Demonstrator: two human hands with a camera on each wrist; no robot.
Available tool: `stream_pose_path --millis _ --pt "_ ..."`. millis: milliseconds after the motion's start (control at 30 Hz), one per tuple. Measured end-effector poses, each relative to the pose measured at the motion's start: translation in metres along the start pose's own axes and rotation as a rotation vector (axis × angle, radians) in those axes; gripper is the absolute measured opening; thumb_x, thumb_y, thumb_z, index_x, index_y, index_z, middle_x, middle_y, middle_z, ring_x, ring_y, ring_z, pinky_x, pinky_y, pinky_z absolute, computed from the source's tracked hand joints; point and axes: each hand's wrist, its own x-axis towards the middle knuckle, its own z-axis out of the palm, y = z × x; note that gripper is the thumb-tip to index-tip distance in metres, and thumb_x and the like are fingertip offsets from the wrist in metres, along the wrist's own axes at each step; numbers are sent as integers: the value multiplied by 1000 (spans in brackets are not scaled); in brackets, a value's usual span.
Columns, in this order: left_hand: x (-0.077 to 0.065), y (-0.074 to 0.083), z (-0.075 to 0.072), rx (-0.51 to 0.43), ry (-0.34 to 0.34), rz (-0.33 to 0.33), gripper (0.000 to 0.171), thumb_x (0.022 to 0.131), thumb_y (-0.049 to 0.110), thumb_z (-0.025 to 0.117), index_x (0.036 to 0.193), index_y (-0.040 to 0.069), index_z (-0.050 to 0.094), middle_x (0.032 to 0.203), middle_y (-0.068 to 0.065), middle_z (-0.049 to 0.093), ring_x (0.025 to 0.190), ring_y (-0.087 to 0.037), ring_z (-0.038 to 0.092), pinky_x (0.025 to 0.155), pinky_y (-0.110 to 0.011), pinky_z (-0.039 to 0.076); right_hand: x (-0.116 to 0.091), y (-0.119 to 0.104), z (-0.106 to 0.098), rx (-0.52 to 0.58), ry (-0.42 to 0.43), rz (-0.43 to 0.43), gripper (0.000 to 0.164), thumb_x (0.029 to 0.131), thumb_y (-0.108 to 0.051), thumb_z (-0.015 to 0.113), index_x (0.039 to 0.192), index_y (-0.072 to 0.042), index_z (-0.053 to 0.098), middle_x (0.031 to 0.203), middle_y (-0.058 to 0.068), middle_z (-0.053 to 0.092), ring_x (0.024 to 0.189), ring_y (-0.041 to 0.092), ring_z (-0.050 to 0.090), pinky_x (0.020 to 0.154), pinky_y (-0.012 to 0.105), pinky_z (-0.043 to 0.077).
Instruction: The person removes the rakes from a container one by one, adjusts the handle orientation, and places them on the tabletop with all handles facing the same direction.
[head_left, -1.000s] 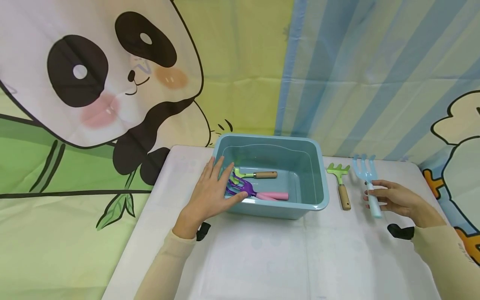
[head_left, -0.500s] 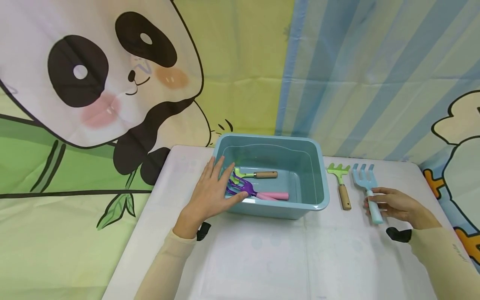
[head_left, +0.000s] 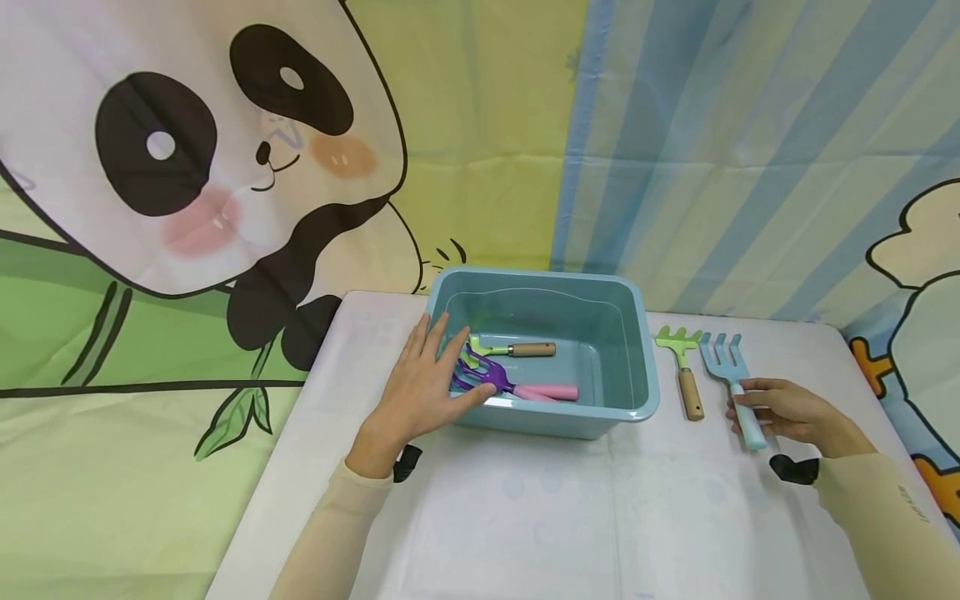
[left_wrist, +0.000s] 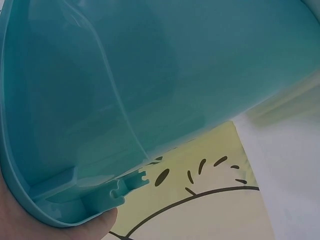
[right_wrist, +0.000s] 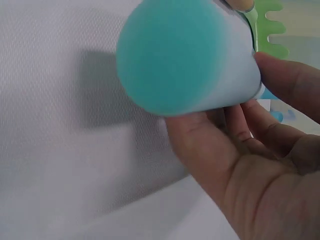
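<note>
My right hand [head_left: 798,414] pinches the pale handle of a blue toy rake [head_left: 726,363] at the table's right side. The handle's rounded turquoise end [right_wrist: 167,57] is close up in the right wrist view, thumb and fingers around it. My left hand [head_left: 422,385] lies with spread, straight fingers over the left front corner of a blue-green plastic tub [head_left: 647,367]. Inside the tub lie a purple fork-like tool [head_left: 491,377] with a pink handle and a green tool [head_left: 531,350] with a wooden handle. My left hand partly hides their heads.
A small green rake [head_left: 688,392] with a wooden handle lies between the tub and the blue rake. The white-covered table [head_left: 525,517] backs onto a printed cloth [head_left: 487,150] with a panda and stripes.
The blue rake's head has swung left towards the green rake, and its handle end has come slightly nearer the front. My right hand keeps hold of it. My left hand stays put.
</note>
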Motion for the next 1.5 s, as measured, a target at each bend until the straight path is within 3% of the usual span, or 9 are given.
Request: stream_pose_path --millis 233,433,800,1000,1200,1500 --pt "-1 -1 0 12 8 2 100 86 85 37 155 13 37 163 -19 18 151 -39 1 119 -55 10 -1 -7 2 -244 61 -2 66 103 -14 55 143 20 14 105 16 66 92 29 65 79 44 55" --pt "0 -1 1 15 11 9 100 86 84 38 155 13 38 163 -20 19 151 -40 1 119 -55 11 0 -13 3 -407 113 5 66 102 -19 57 141 21 21 124 33 45 104 34 53 83 45 53" --pt "0 0 0 9 1 2 100 86 85 37 155 13 38 163 -19 17 151 -39 0 119 -55 10 3 -19 7 -486 164 33 64 101 -18 60 139 21 26 131 42 32 110 44 48 86 53 53" --pt "0 0 0 11 -1 4 99 86 85 37 155 14 38 163 -19 17 151 -39 0 119 -53 7 3 -22 10 -496 171 35 61 99 -14 62 137 21 29 126 40 39 106 43 52 85 53 54" --pt "0 0 1 6 6 8 99 86 84 39 155 13 38 163 -20 18 151 -40 1 119 -54 7 3 -24 10 -457 183 14 51 99 -5 59 135 21 32 112 30 54 98 35 60 83 51 56" --pt "1 -1 1 12 7 6 99 86 85 38 155 14 38 163 -19 17 151 -39 0 119 -56 11 -2 -31 12 -474 199 23 51 99 -6 59 135 20 33 115 32 54 97 34 61 87 52 55"
